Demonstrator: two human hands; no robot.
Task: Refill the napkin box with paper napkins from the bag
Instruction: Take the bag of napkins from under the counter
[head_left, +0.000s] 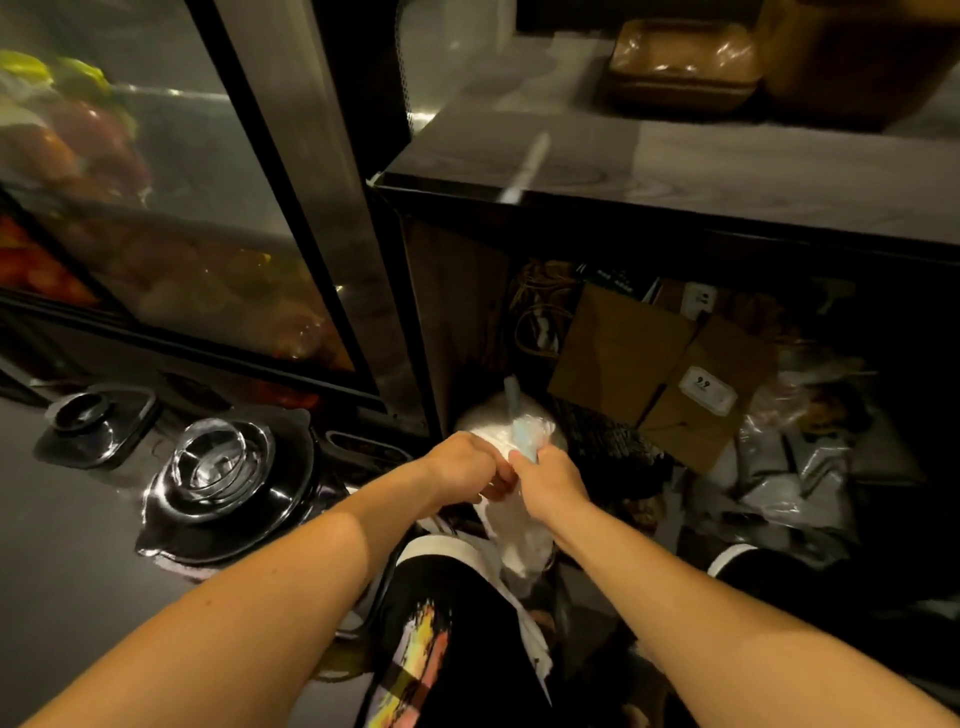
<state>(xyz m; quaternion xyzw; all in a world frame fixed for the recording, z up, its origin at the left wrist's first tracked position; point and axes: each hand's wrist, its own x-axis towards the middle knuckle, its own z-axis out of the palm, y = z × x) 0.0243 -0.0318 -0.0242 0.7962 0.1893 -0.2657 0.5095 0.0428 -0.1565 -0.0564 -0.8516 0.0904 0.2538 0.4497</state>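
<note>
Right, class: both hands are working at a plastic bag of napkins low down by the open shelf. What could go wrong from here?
1. The left hand and right hand both grip the thin clear plastic napkin bag; pulling apart may tear it and spill napkins onto the floor.
2. The cluttered shelf holds brown paper bags close behind; a sharp tug could knock them.
3. The black blender jug lid sits near the left elbow.

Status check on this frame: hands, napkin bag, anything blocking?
Left hand and right hand both grip the clear napkin bag at its neck. Bag low, under the counter. Napkin box not visible. Brown paper bags close behind, not blocking.
</note>
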